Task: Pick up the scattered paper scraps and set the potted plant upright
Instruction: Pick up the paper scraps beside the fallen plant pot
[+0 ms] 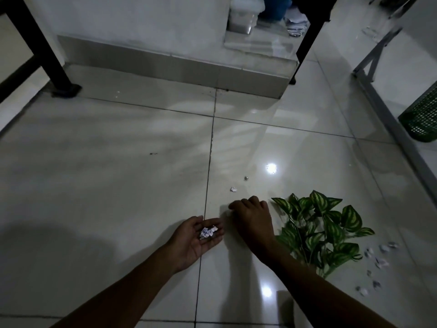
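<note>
My left hand [197, 235] lies palm up just above the floor, cupping a small heap of collected paper scraps [208, 232]. My right hand [251, 215] hovers palm down beside it, fingers curled toward the tile; what is under them is hidden. Two loose scraps lie just beyond it, a white scrap [233, 189] and a smaller scrap [246, 178]. The potted plant [319, 230] lies on its side to the right, its green striped leaves spread on the floor, its pot hidden behind my right forearm. Several more scraps [378, 259] are scattered right of the leaves.
Glossy white floor tiles [118, 174] fill the view. A green mesh wastebasket [423, 117] stands at the right edge behind a grey metal frame [383, 114]. Black furniture legs [59, 76] stand at the back left, another black leg [305, 43] by a tiled step [177, 74].
</note>
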